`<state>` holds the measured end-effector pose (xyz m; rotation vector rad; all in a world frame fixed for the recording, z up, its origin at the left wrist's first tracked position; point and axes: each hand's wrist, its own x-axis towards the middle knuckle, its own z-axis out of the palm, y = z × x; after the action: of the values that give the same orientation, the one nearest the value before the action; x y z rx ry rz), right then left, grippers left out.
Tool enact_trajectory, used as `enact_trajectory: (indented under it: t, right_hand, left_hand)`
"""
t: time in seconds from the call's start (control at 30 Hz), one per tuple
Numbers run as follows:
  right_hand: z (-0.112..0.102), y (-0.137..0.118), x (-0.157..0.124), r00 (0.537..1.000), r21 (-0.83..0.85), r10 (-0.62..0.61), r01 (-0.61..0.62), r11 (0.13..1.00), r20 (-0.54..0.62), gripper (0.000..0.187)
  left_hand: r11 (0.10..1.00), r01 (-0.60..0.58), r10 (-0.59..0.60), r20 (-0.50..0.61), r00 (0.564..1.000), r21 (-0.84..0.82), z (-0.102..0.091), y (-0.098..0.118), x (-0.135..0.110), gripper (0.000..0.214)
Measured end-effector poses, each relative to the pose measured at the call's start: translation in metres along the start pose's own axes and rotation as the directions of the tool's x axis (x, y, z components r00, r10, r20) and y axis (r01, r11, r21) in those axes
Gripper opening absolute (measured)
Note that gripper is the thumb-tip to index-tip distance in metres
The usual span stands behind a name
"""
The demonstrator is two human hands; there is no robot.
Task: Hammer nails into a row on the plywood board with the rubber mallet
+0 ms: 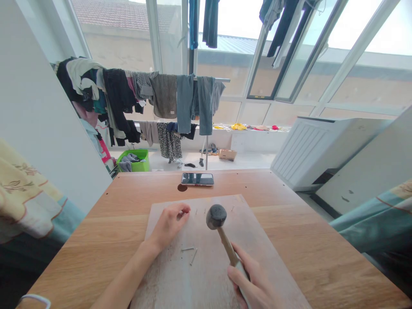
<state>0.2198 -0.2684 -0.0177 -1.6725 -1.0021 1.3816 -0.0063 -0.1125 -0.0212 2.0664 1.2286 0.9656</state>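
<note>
My right hand is wrapped round the handle of a rubber mallet, whose black head is raised over the board. At the left, my left hand pinches what looks like a nail at the board's far part; the fingers mostly hide it. The pale wooden board lies flat beneath both hands. Several thin nails stand upright in a row along its far side, including one nail beside my left fingertips and another nail right of the mallet head. Two loose nails lie nearer to me.
A wooden table carries the board. At its far edge lies a phone beside a round dark hole. Beyond are a clothes rack with laundry, a green basket and a white appliance. Curtains hang at both sides.
</note>
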Motion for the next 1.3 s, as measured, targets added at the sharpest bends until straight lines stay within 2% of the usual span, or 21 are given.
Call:
enact_trajectory:
  t: [0.1, 0.2, 0.33, 0.47, 0.7, 1.03, 1.3]
  right_hand:
    - [0.013, -0.022, 0.003, 0.996, 0.047, -0.030, 0.026, 0.999, 0.089, 0.077]
    - [0.024, -0.039, 0.012, 0.982, 0.044, -0.119, 0.114, 0.993, 0.149, 0.070]
    - [0.034, -0.052, 0.023, 0.959, 0.066, -0.206, 0.197, 0.978, 0.196, 0.059]
    - [0.039, -0.060, 0.028, 0.949, 0.088, -0.233, 0.219, 0.972, 0.212, 0.054]
    - [0.039, -0.061, 0.031, 0.940, 0.129, -0.259, 0.235, 0.963, 0.222, 0.047]
    - [0.042, -0.060, 0.028, 0.941, 0.119, -0.232, 0.208, 0.971, 0.246, 0.049]
    - [0.046, -0.053, 0.027, 0.940, 0.018, -0.222, 0.225, 0.974, 0.259, 0.045]
  left_hand:
    - [0.998, 0.037, -0.037, 0.004, 0.999, -0.048, 0.001, -0.001, 0.001, 0.012]
    - [0.995, 0.049, -0.050, -0.006, 0.999, -0.091, 0.002, -0.003, 0.001, 0.013]
    - [0.993, 0.031, -0.033, -0.020, 0.999, -0.115, 0.004, -0.004, 0.002, 0.012]
    - [0.988, 0.029, -0.033, -0.027, 0.999, -0.152, 0.005, -0.004, 0.002, 0.011]
    - [0.989, 0.021, -0.028, -0.048, 0.998, -0.146, 0.005, -0.005, 0.002, 0.011]
    - [0.993, -0.010, 0.005, -0.046, 0.999, -0.121, 0.005, -0.004, 0.003, 0.014]
    - [0.995, -0.028, 0.023, -0.051, 0.998, -0.096, 0.001, 0.003, 0.003, 0.019]
